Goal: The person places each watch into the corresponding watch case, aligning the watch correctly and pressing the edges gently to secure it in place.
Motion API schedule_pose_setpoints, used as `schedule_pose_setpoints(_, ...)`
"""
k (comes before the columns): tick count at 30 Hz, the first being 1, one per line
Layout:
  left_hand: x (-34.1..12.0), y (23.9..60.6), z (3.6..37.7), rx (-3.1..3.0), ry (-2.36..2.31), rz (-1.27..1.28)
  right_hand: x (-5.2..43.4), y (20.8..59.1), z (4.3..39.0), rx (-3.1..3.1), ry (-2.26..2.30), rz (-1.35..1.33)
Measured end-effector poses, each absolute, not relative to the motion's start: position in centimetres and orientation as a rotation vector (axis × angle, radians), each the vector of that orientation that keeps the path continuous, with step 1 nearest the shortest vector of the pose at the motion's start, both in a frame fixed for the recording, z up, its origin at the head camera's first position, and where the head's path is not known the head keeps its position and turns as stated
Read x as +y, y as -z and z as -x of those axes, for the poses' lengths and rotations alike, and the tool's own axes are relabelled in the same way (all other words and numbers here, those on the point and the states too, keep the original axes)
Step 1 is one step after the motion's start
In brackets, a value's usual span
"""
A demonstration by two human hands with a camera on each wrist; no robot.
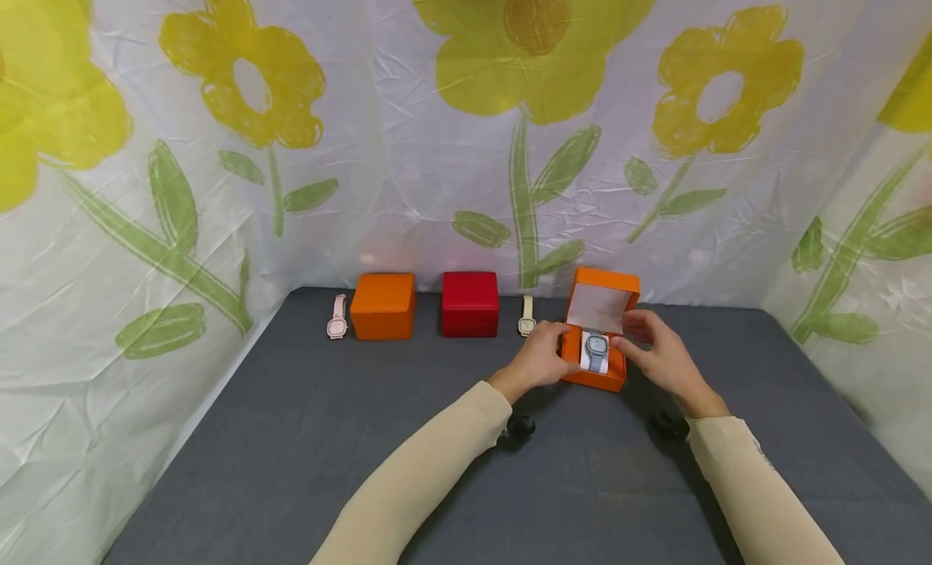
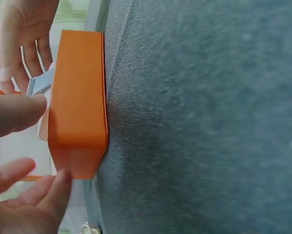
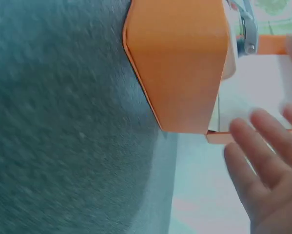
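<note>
An open orange watch box (image 1: 595, 379) sits on the table at the right, its lid (image 1: 601, 306) raised. Inside, a blue-grey watch (image 1: 596, 350) is wrapped round a white cushion. My left hand (image 1: 542, 356) holds the box's left side, the thumb at the front rim and the fingers (image 2: 60, 192) along the side wall. On the other side is my right hand (image 1: 658, 358), with its fingers (image 3: 262, 141) extended and spread beside the raised lid. Its thumb points toward the watch.
A closed orange box (image 1: 383, 306) and a closed red box (image 1: 469, 304) stand along the table's back edge. A pink watch (image 1: 337, 318) lies left of them, and a cream watch (image 1: 527, 316) lies right of the red box. Behind hangs a flowered curtain (image 1: 393, 144).
</note>
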State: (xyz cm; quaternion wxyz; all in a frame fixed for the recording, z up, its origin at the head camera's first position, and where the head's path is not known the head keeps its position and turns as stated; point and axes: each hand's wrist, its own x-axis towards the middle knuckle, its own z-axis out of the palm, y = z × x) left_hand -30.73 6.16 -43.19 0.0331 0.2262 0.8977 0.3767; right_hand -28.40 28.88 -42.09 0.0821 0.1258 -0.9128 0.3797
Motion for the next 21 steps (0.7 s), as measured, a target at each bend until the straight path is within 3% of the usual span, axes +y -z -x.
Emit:
schedule_pose_setpoints(9,5.8,44.1,30.4,2.685,-1.284,-0.639,29.5,39.5,29.9,-2.622,-1.166,-0.115)
schedule_pose_setpoints(21,6.1,44.8,30.6,2.649,-1.384,-0.545,29.8,37.7,32.6,-2.685,-1.068,-0.329)
